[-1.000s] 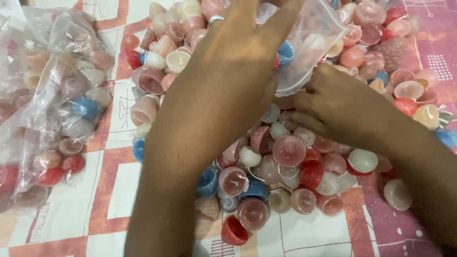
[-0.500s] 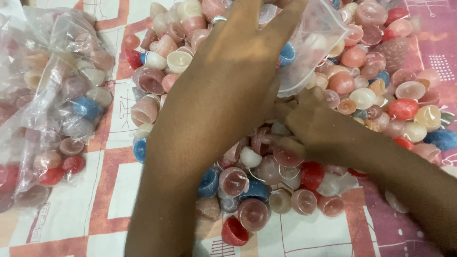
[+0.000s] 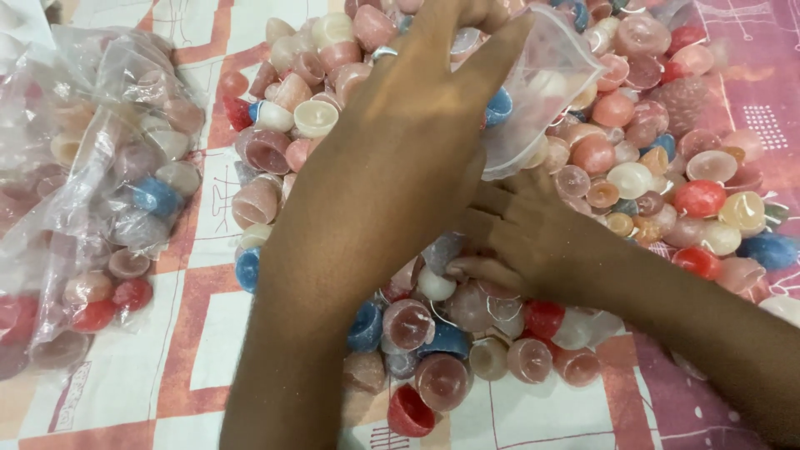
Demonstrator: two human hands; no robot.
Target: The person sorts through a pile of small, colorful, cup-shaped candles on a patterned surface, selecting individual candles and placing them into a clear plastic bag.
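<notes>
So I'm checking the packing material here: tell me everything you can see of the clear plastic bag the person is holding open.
The clear plastic bag is thin, glossy film, crinkled, see-through, its mouth facing down-left. The left hand grips its edge from above, holding it over the pile of small coloured wax cups; the right hand sits just below the opening among the cups. Pale cups show dimly through the film. Its far end runs out of the top of the frame.
</notes>
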